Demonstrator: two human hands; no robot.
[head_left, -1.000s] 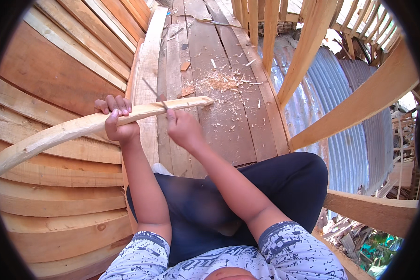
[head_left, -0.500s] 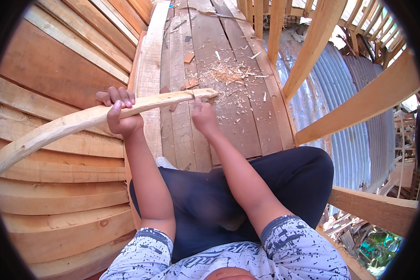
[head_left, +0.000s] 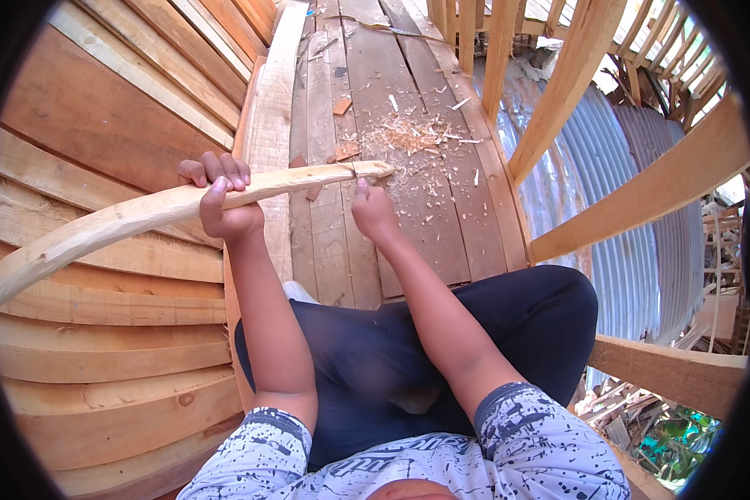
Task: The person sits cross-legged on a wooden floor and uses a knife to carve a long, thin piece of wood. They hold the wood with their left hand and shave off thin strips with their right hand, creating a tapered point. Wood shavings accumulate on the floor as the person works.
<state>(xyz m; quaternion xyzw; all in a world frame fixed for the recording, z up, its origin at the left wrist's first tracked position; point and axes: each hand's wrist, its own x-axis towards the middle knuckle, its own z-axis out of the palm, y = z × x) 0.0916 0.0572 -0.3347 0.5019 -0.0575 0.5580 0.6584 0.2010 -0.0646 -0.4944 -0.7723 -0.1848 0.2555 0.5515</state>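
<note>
A long, curved, pale wooden pole (head_left: 154, 206) with its bark stripped runs from the left edge to the middle, its tip over the plank floor. My left hand (head_left: 221, 196) is closed round it, fingers over the far side and thumb on top. Close to the pole's right end, my right hand (head_left: 372, 210) is closed with the thumb against the near side. A thin dark edge (head_left: 355, 169) lies across the wood just above that thumb; whatever my right fingers grip is mostly hidden.
Wood shavings (head_left: 410, 132) and chips lie on the plank floor (head_left: 417, 242) beyond the pole's tip. Stacked boards (head_left: 100, 304) form a wall at left. Slanted timber posts (head_left: 562, 92) stand at right, with corrugated metal sheets (head_left: 592, 183) beyond them.
Both hands and the pole have shifted slightly to the right in the view. My right hand still sits near the pole's end, and my left hand keeps its hold.
</note>
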